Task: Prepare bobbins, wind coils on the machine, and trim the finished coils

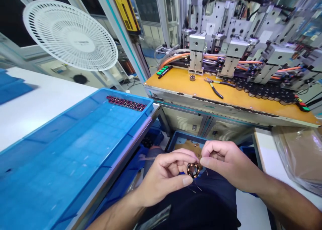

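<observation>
A small ring-shaped motor stator (193, 170) with copper windings sits between the thumb and fingers of my left hand (169, 173), over my lap. Thin loose wire ends stick out below it and to its right. At the stator's upper right edge, my right hand (223, 161) has thumb and index finger pinched together. What lies between those fingertips is too small to make out.
On my left is a big blue tray (83, 129) with a row of stators (127, 103) at its far end. Ahead, the orange bench (176, 84) carries pliers (213, 88), one stator (192, 77) and rows of dark parts (266, 89) beneath a machine (233, 49). A lower bin (173, 139) stands below.
</observation>
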Tool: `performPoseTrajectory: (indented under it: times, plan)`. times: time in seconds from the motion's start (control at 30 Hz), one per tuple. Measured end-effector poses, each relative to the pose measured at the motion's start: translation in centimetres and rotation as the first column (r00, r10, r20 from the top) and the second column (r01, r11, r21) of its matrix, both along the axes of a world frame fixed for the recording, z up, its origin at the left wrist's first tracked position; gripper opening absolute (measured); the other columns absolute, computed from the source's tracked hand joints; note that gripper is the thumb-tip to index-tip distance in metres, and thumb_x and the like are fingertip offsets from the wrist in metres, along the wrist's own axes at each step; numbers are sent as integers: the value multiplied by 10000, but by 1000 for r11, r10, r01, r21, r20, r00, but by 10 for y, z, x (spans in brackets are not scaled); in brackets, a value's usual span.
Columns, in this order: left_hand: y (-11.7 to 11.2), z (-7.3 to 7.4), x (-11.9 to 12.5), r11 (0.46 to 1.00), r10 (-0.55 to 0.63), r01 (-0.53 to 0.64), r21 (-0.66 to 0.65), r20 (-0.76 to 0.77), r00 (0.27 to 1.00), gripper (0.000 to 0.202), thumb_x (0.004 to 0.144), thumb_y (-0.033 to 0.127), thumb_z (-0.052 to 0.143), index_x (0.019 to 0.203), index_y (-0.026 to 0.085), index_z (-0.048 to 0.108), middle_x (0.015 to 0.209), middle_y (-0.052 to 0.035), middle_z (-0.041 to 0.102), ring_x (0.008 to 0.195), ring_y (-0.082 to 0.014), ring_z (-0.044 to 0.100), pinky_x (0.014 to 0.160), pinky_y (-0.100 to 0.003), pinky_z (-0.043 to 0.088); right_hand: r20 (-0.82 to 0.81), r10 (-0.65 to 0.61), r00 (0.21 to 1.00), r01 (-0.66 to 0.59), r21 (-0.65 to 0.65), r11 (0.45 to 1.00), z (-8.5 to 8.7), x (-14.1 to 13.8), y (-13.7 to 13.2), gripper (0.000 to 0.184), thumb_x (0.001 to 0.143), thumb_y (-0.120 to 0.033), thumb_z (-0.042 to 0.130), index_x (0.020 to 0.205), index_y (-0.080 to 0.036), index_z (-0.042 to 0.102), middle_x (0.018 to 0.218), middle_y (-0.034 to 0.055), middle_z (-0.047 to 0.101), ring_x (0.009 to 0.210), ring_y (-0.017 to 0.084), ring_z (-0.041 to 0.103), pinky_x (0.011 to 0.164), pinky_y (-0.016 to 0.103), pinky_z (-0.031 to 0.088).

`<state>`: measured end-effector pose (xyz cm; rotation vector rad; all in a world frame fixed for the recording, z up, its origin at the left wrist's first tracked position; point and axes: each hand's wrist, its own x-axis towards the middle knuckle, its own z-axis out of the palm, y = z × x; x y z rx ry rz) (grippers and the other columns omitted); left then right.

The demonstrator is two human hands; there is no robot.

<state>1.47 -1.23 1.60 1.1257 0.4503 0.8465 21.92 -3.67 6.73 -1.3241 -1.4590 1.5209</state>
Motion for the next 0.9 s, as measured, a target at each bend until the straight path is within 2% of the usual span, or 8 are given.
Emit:
performPoseTrajectory:
  times: [0.1,0.2,0.27,0.37,0.47,0.67,0.9]
  plan:
    - [0,0,1,998,-13,13,55,6,1000,256,749,133,772,987,225,781,1019,-73,655,705,-91,575,627,-190,489,-24,24,999,-27,-103,994,6,0,-3,253,807,-387,727,754,-163,622,632,-36,544,586,88,442,537,215,361]
    - [0,1,2,999,-27,27,46,-2,1000,259,749,133,774,993,217,778,1020,-79,647,711,-99,579,631,-201,494,33,74,997,-70,-116,991,12,0,-3,199,826,-349,694,765,-165,651,625,-32,565,570,86,452,523,211,357]
    - [0,2,2,999,-48,48,21,6,999,239,749,145,775,977,216,779,1006,-73,646,699,-94,571,627,-200,489,101,111,989,-105,-67,992,14,1,-3,180,864,-322,639,766,-171,654,639,-28,577,578,90,470,521,213,357]
    - [0,3,3,996,-83,84,-29,28,996,197,736,189,792,933,207,784,958,-63,649,688,-93,561,625,-199,480,206,146,968,-167,89,982,15,2,-5,191,907,-297,581,771,-182,650,685,-23,593,620,97,498,557,222,373]
    - [-1,2,2,992,-91,96,-77,66,994,208,719,217,810,925,204,786,952,-63,647,685,-95,564,615,-199,473,233,145,962,-189,178,966,14,1,-8,187,923,-286,576,781,-190,651,713,-25,605,649,99,511,602,231,390]
    - [-1,-3,3,991,-95,107,-83,138,986,302,715,198,818,1011,246,783,1008,-53,598,722,-95,599,660,-211,494,135,113,984,-141,220,965,10,-2,-11,174,927,-259,590,778,-195,652,720,-33,625,659,98,533,619,232,401]
    - [-2,-3,5,996,-72,79,-51,126,989,328,666,210,857,985,247,792,970,-48,570,686,-83,550,618,-211,490,141,95,985,-129,253,959,10,-5,-17,179,926,-260,601,766,-197,651,709,-33,633,644,97,541,611,229,408]
